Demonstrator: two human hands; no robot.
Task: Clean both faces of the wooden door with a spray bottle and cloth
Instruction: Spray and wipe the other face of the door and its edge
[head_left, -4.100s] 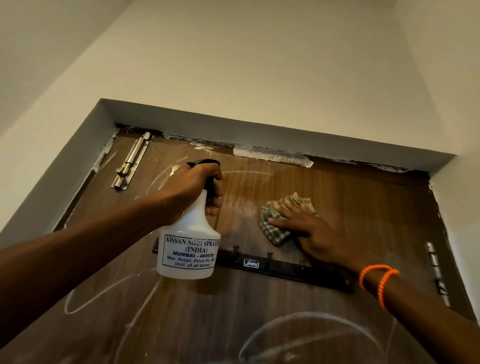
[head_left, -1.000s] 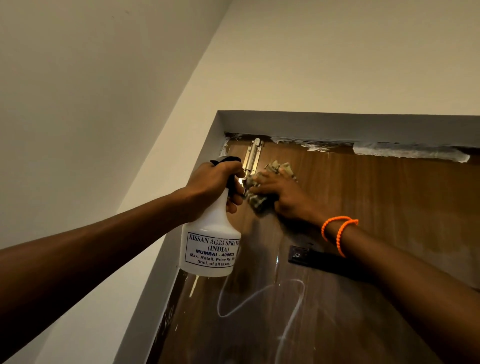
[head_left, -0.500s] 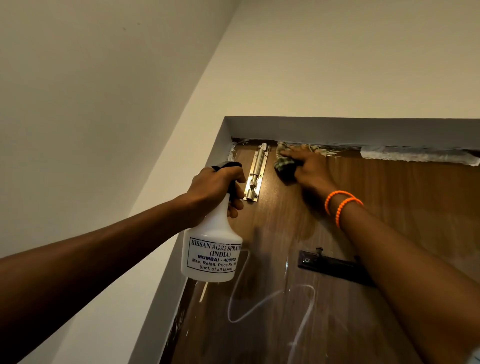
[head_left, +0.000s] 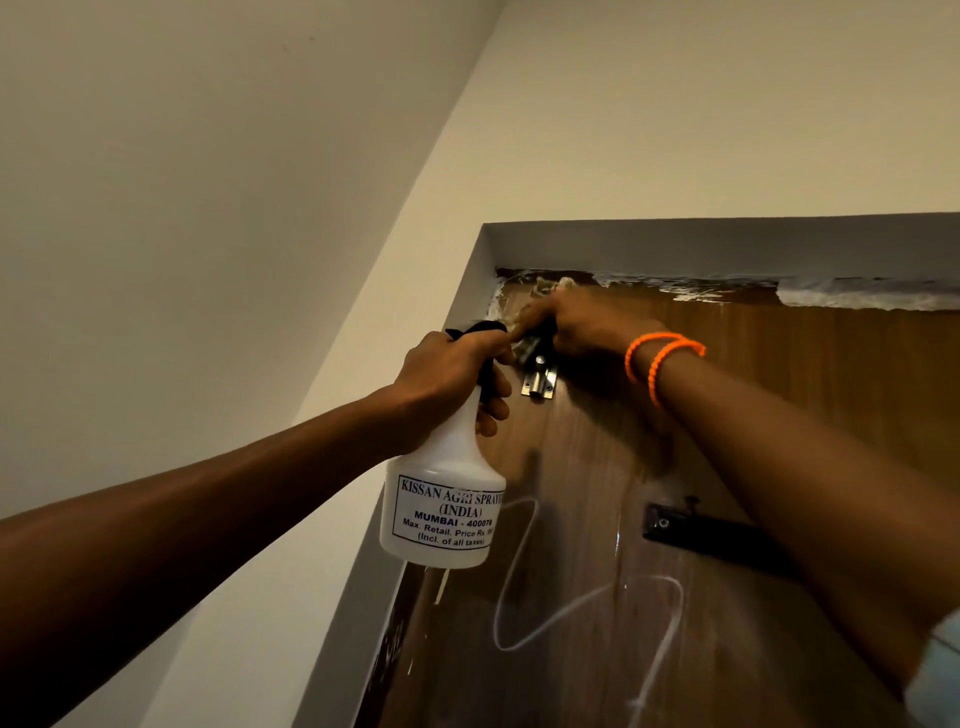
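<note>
The brown wooden door (head_left: 779, 415) fills the lower right, seen from below, with white scribble marks on its lower part. My left hand (head_left: 447, 379) grips the neck of a white spray bottle (head_left: 441, 514) with a black trigger, held in front of the door's left edge. My right hand (head_left: 576, 325), with orange bands at the wrist, presses a checked cloth (head_left: 550, 286) against the door's top left corner, over the upper part of the metal bolt latch (head_left: 540, 382). The cloth is mostly hidden under the hand and blurred.
A grey door frame (head_left: 675, 244) runs along the top and left of the door. White residue (head_left: 857, 299) streaks the door's top edge. A black hook rail (head_left: 691, 530) is screwed to the door below my right forearm. Cream walls surround the doorway.
My right hand has slid the cloth left along the door's top, from right of the bolt latch onto the top left corner. The left hand with the bottle has hardly moved.
</note>
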